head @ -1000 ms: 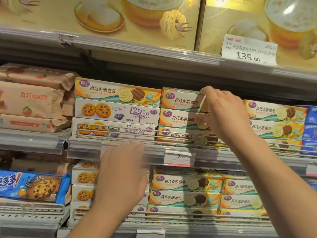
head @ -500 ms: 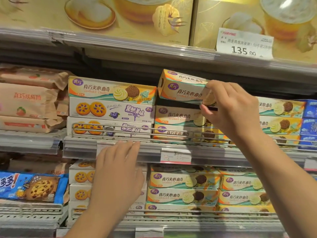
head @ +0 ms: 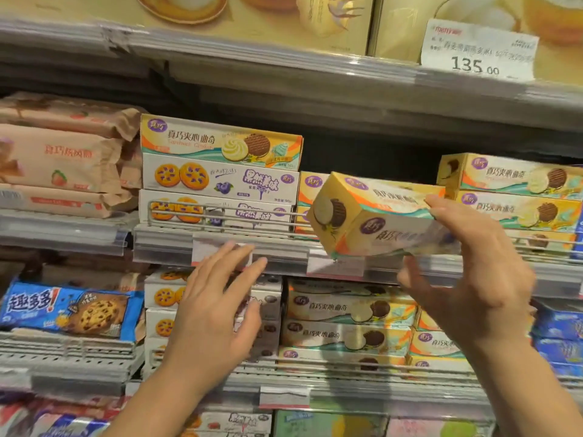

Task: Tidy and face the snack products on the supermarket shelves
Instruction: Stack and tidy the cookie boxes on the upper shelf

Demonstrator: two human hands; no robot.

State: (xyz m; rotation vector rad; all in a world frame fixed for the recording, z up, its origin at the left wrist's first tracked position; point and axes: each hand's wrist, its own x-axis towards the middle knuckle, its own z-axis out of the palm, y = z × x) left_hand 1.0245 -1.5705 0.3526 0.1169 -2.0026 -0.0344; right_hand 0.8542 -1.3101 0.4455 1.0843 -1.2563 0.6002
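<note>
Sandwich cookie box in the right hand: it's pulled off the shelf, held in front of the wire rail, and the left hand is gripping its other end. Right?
Not quite. The head view shows the left hand open with fingers spread, below the shelf edge and off the sandwich cookie box. Only the right hand holds it, in front of the wire rail.

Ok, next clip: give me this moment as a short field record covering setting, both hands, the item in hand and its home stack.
setting: supermarket snack shelves, wire rail along the middle shelf
right hand: holds a sandwich cookie box off the shelf, tilted, end face toward camera
left hand: open, fingers spread, in front of the lower shelf, holding nothing
home stack: lower than the neighbouring stack on its right
price tag: reads 135.00
</note>
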